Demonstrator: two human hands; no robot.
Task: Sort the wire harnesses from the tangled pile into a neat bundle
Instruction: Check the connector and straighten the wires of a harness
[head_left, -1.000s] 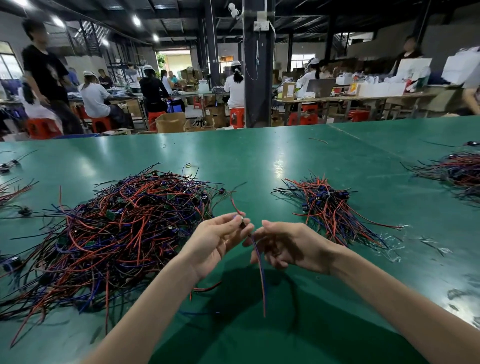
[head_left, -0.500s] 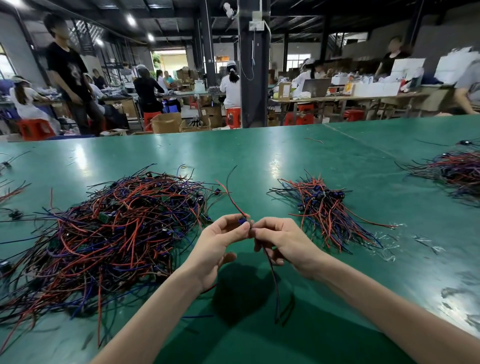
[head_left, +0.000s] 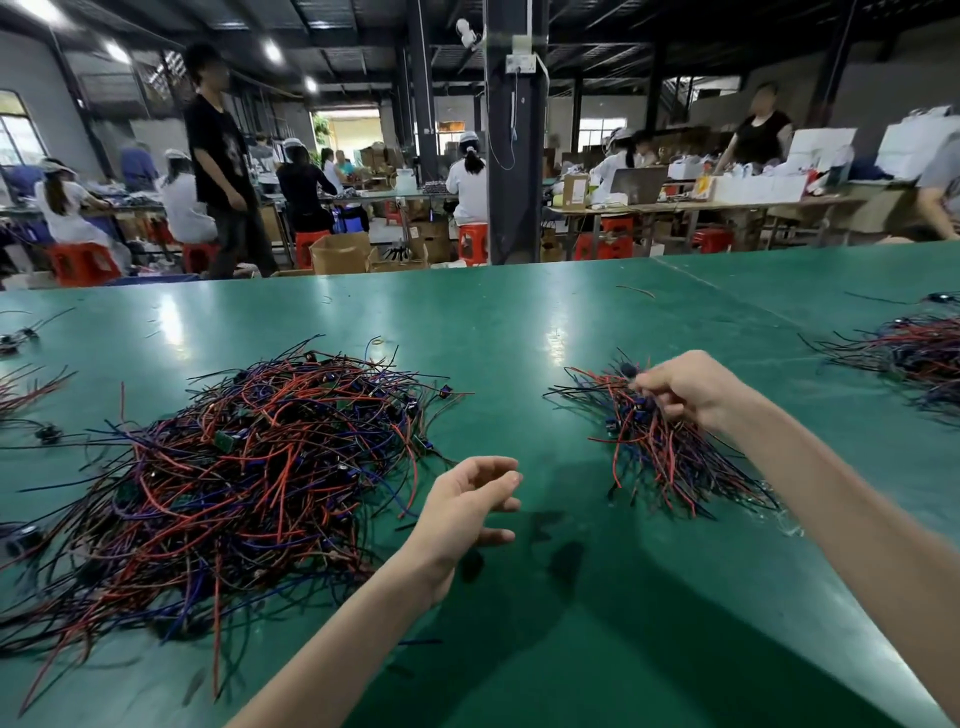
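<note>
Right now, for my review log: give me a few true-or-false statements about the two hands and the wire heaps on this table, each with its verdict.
1. The left hand holds nothing. True.
2. The tangled pile is larger than the neat bundle. True.
3. The right hand rests on the tangled pile. False: it pinches a wire harness at the far end of the neat bundle.
4. The tangled pile and the neat bundle touch each other. False: a strip of bare green table lies between them.
</note>
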